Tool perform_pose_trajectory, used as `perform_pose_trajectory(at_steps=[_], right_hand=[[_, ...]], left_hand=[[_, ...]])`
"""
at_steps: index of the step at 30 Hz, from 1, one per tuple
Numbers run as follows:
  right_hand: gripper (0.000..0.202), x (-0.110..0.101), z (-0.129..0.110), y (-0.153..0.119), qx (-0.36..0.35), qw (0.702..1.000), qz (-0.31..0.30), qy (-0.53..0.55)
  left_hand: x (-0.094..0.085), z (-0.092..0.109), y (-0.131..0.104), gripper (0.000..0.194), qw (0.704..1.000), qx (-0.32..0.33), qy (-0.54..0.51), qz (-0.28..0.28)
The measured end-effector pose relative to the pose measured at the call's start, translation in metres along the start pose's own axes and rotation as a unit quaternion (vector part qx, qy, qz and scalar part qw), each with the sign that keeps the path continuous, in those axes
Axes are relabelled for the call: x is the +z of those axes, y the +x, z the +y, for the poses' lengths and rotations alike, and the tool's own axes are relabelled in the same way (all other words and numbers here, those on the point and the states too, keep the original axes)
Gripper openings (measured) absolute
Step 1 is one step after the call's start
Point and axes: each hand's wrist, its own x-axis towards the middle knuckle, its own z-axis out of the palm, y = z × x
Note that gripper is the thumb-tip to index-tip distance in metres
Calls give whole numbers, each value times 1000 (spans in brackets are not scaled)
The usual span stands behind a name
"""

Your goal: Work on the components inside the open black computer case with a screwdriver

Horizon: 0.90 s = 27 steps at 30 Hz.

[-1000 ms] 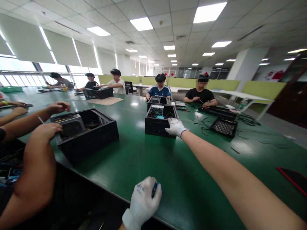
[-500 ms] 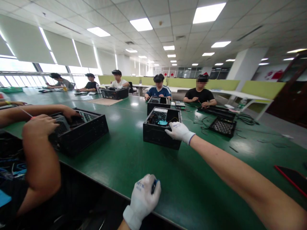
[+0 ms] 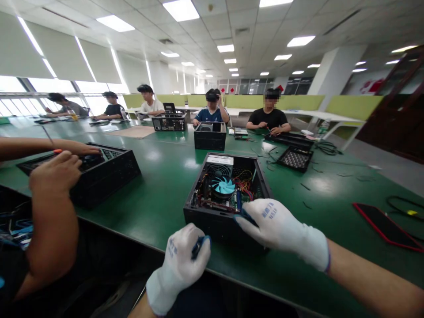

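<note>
A black open computer case (image 3: 212,223) stands near the front edge of the green table (image 3: 159,176). Inside it show a turquoise fan (image 3: 223,186) and coloured wires (image 3: 245,183). My right hand (image 3: 271,223), in a white glove, grips the case's near right edge, thumb outside and fingers over the rim. My left hand (image 3: 185,258), gloved too, is closed at the table edge just before the case; its fingers curl round something dark that I cannot make out.
At the left, a co-worker's hands (image 3: 56,170) work with a screwdriver at another black case (image 3: 109,176). Across the table stand more cases (image 3: 210,138), a perforated black panel (image 3: 294,158) and cables (image 3: 327,148). A red-edged black panel (image 3: 386,225) lies right.
The case has come much nearer across the table, with my right hand on its edge. My left hand, still closed, now sits close to the case. The view has shifted slightly.
</note>
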Motion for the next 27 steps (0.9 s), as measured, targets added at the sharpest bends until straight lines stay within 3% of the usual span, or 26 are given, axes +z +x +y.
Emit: perform_pose_trajectory(at_steps=[3, 6, 10, 14, 18, 22, 27], right_hand=[[49, -10, -10, -30, -31, 999, 2, 28], [40, -17, -21, -55, -62, 996, 35, 54], [35, -26, -35, -82, -75, 992, 72, 69], [36, -41, -38, -92, -64, 990, 30, 119], [37, -43, -21, -71, -74, 983, -63, 153], [40, -24, -6, -30, -74, 993, -91, 31], [33, -5, -12, 21, -98, 975, -181, -86]], left_hand=[[-33, 32, 26, 14, 998, 61, 18, -4], [-48, 51, 45, 15, 994, 68, 51, -72], [-48, 64, 49, 20, 973, 98, 73, -196], [-43, 73, 39, 21, 962, 116, 65, -238], [-42, 77, 35, 24, 964, 107, 73, -234], [-42, 76, 34, 24, 967, 112, 80, -215], [-42, 79, 32, 27, 968, 105, 87, -209]])
